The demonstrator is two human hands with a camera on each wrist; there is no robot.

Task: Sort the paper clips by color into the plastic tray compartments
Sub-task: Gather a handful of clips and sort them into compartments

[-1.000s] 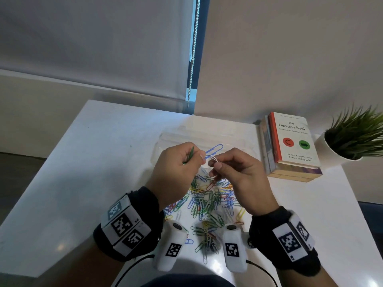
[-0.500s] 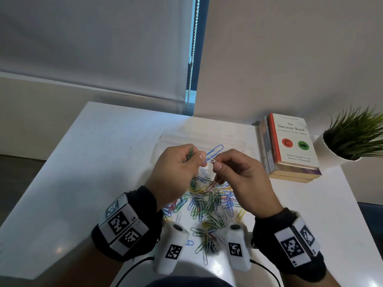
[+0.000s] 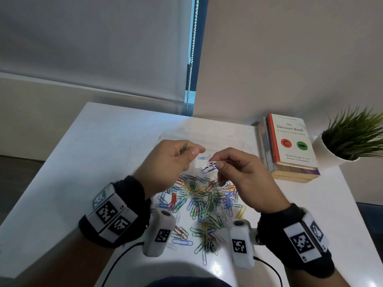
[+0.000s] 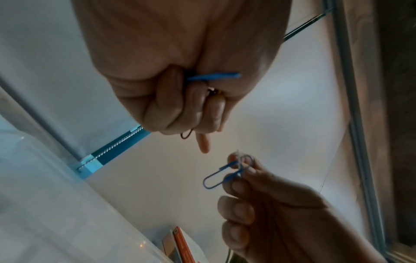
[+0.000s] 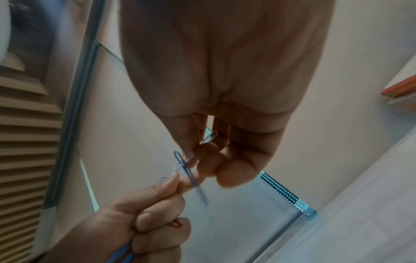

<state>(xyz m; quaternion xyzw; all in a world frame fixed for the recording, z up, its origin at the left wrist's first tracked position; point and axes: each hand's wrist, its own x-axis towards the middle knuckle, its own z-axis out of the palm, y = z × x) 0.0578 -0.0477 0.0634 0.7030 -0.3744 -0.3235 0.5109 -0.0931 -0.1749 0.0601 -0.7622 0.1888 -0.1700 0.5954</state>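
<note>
Fingers [image 3: 219, 165] of right hand [image 3: 246, 179] pinching blue clip [image 3: 208, 168] and a white one, raised above clip pile [image 3: 199, 201] on table [image 3: 99, 154]. Left hand [image 3: 170, 160] curled around several clips [image 4: 213, 76], green one protruding. Clear tray [image 3: 226, 139] behind hands. Book [image 3: 292, 141] at right, cover reading "The Decision Book".

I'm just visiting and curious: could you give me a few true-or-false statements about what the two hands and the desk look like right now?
1. The right hand pinches a blue paper clip. True.
2. The left hand is open and holds nothing. False: its fingers are curled round clips.
3. A pile of mixed paper clips lies on the table. True.
4. The potted plant stands left of the books. False: it stands right of them.
</note>
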